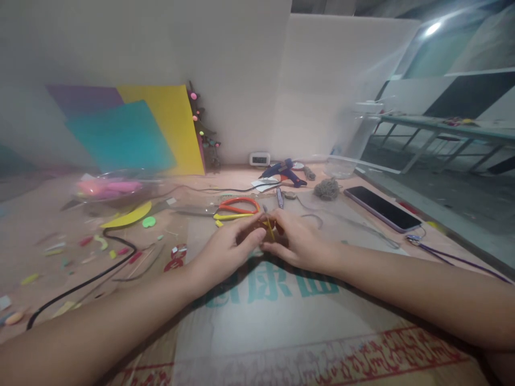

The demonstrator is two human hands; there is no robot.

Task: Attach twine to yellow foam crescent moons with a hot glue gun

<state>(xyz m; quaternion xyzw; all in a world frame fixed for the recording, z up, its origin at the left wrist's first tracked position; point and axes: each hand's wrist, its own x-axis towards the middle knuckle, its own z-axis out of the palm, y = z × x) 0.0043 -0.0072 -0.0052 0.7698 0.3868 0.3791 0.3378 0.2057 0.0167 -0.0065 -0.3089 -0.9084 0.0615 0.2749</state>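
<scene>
Large teal characters (273,289) stand in a row on the pale, translucent flat sheet (257,327), too blurred and partly hidden to read surely. The small white rectangular digital clock (259,159) shows dark digits, illegible here.

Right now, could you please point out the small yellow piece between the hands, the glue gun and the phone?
Yellow piece (271,229): head view, on its visible middle.
Glue gun (284,172): head view, on its blue body.
Phone (382,208): head view, on its dark screen.
</scene>
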